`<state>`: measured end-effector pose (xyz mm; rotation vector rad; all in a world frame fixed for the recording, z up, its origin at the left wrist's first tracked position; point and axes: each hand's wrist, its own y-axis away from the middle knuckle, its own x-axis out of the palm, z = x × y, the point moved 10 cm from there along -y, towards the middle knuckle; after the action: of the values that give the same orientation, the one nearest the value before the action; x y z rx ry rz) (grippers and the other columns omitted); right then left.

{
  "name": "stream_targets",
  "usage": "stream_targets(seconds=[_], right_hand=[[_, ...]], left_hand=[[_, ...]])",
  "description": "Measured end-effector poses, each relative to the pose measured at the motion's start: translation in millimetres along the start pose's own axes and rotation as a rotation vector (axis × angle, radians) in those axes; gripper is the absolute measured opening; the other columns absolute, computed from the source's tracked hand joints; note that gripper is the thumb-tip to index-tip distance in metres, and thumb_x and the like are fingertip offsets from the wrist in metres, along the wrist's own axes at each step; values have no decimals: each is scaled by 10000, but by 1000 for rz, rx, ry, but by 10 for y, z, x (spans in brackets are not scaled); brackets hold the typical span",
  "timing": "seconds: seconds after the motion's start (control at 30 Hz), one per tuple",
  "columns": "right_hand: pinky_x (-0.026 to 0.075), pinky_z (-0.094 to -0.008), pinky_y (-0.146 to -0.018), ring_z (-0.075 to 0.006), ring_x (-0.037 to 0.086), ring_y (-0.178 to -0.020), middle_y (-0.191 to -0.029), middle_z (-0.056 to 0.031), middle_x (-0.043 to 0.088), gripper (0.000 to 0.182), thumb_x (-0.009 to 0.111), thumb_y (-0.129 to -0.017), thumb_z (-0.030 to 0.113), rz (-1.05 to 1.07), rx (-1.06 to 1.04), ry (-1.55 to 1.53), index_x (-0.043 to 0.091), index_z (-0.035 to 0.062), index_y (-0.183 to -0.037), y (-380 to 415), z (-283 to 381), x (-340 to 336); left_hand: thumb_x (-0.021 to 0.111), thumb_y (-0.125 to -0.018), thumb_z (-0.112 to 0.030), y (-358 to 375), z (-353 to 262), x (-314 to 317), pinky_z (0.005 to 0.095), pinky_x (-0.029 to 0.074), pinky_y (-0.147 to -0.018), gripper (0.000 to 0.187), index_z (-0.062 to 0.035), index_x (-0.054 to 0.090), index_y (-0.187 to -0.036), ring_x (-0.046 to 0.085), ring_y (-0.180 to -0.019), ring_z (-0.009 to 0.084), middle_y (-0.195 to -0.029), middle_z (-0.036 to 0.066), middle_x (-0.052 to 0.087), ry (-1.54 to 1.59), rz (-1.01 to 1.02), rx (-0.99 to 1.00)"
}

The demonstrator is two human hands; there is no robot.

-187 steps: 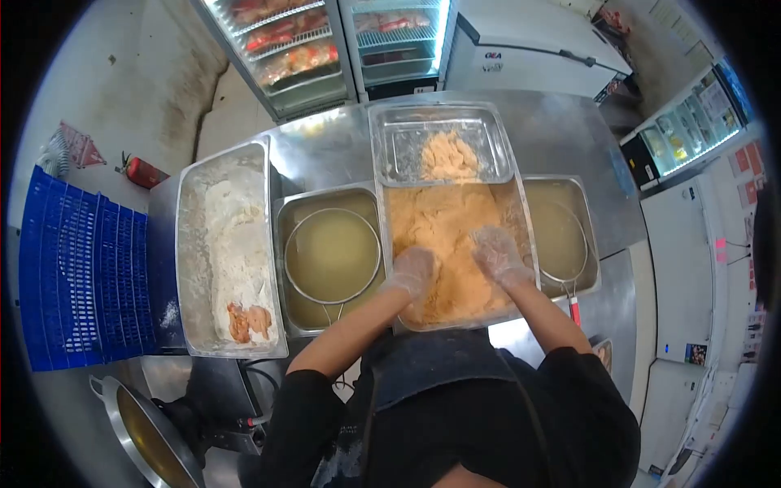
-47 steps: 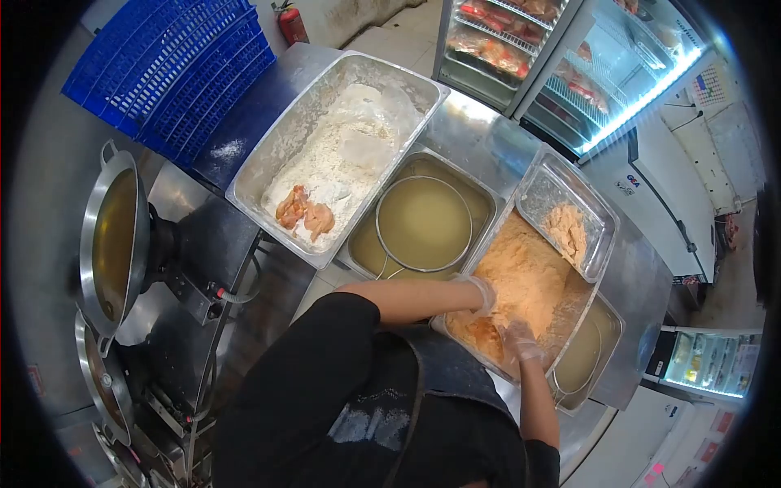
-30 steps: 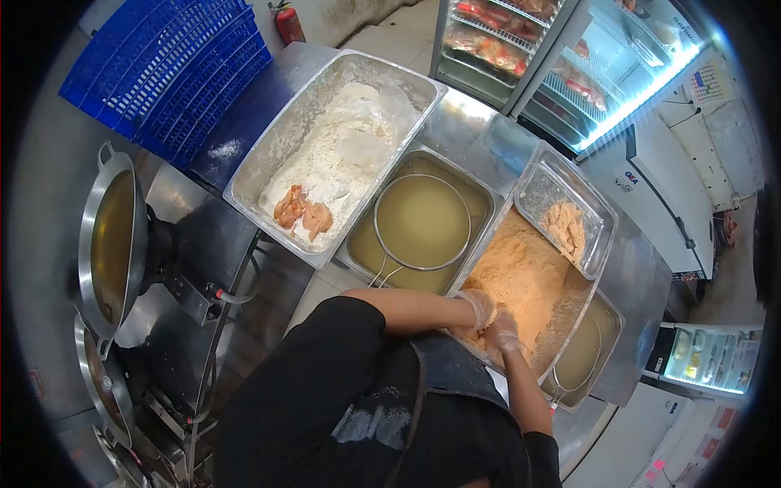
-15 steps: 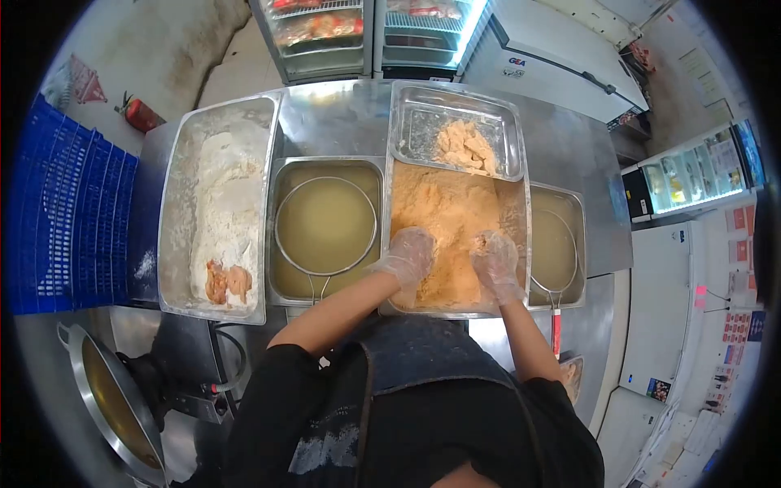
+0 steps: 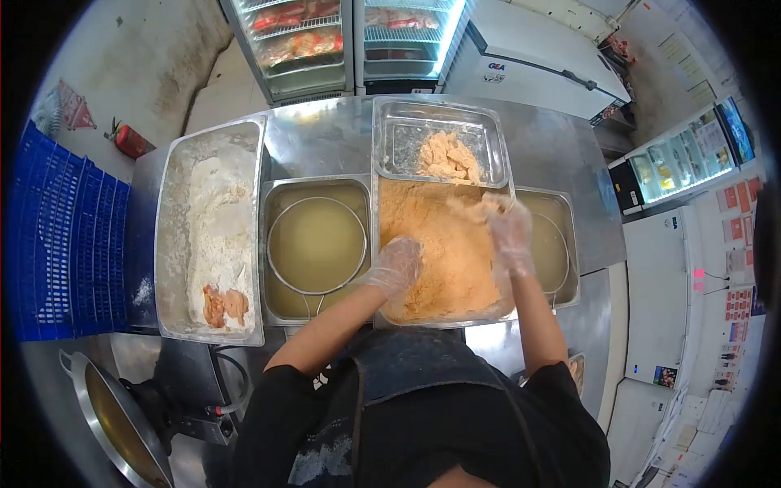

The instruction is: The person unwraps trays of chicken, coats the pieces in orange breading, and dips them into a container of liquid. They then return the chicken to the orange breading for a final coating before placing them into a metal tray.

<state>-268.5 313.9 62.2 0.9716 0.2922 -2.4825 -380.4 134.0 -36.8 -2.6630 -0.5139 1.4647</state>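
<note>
My left hand [image 5: 399, 264], in a clear plastic glove, rests at the left side of the orange breading [image 5: 447, 276]; its fingertips are sunk in the crumbs and hidden. My right hand [image 5: 510, 232], gloved too, is raised over the right edge of the breading pan and grips a breaded piece [image 5: 480, 206], blurred by motion. Just beyond, a metal tray [image 5: 399, 150] sits across the far end of the pan and holds a heap of coated pieces [image 5: 449, 155].
Liquid-filled pans with wire strainers flank the breading: one left [image 5: 317, 244], one right [image 5: 547, 244]. Farther left, a long flour pan [image 5: 171, 260] holds raw meat pieces [image 5: 224, 306]. Blue crates [image 5: 73, 236] stand at far left, above a wok of oil [image 5: 118, 415].
My right hand has lifted out of the crumbs and moved away from me, now with a breaded piece in it. My left hand stays low in the breading. The view has shifted slightly.
</note>
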Motion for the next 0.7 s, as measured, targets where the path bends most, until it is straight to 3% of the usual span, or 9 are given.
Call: stream_targets(seconds=[0.13, 0.23, 0.3, 0.37, 0.4, 0.47, 0.6, 0.67, 0.7], right_hand=[[504, -258, -637, -114, 653, -692, -876, -76, 707, 269, 634, -847, 142, -95, 110, -345, 663, 34, -1092, -334, -39, -60], [510, -247, -652, -90, 620, -732, -960, -32, 680, 283, 628, -907, 169, 2, 62, -559, 623, 12, -1143, -283, -104, 251], [509, -239, -751, -112, 628, -875, -1045, -68, 663, 287, 619, -918, 168, 262, 126, -320, 611, 5, -1155, 83, -200, 605], [483, -238, -853, -128, 602, -1021, -1077, -88, 651, 269, 625, -913, 153, 545, 204, -310, 609, 16, -1143, 375, -759, 1170], [483, -238, -853, -128, 602, -1021, -1077, -88, 651, 269, 625, -913, 153, 547, 206, -312, 609, 16, -1143, 489, -789, 1174], [469, -268, -747, -93, 585, -854, -920, -32, 655, 274, 619, -906, 193, 573, 306, -590, 632, -12, -1087, 687, -751, 1212], [472, -276, -725, -106, 587, -823, -942, -28, 658, 288, 627, -904, 192, 432, 449, -735, 629, -9, -1110, 785, -497, 861], [475, -273, -709, -113, 587, -795, -932, -30, 659, 291, 636, -889, 175, 487, 314, -720, 628, -11, -1113, 770, -203, 783], [475, -273, -709, -113, 587, -795, -932, -30, 659, 291, 636, -889, 175, 484, 313, -723, 628, -11, -1113, 760, -222, 785]], left_hand=[[611, -733, -149, -55, -23, 45, 456, 477, -709, 118, -32, 592, -727, 604, -767, 367, -741, 178, 607, 63, 20, -6], [605, -754, -148, -78, 7, 24, 433, 487, -723, 125, -24, 603, -758, 608, -784, 359, -765, 181, 614, 110, 114, -86], [605, -771, -157, -102, 92, 79, 410, 498, -730, 132, -27, 610, -790, 615, -807, 342, -806, 181, 622, 142, 165, -136], [614, -764, -131, -176, 285, 191, 402, 494, -690, 133, -9, 626, -815, 618, -776, 338, -800, 184, 630, 443, 128, -223], [614, -764, -131, -203, 228, 157, 402, 494, -690, 133, -9, 626, -815, 618, -776, 338, -800, 184, 630, 442, 129, -225], [592, -810, -33, -124, 406, 116, 341, 514, -731, 138, 14, 660, -921, 653, -792, 221, -864, 106, 683, 696, 50, -642], [607, -840, -38, -271, 459, 538, 306, 521, -741, 197, 23, 636, -1025, 648, -849, 173, -956, 76, 672, 878, 263, -493], [637, -836, -52, -218, 551, 654, 281, 524, -735, 269, 25, 612, -1092, 645, -857, 164, -1012, 93, 665, 1306, 132, -724], [637, -836, -52, -214, 557, 669, 281, 524, -735, 269, 25, 612, -1092, 645, -857, 164, -1012, 93, 665, 1303, 134, -721]])
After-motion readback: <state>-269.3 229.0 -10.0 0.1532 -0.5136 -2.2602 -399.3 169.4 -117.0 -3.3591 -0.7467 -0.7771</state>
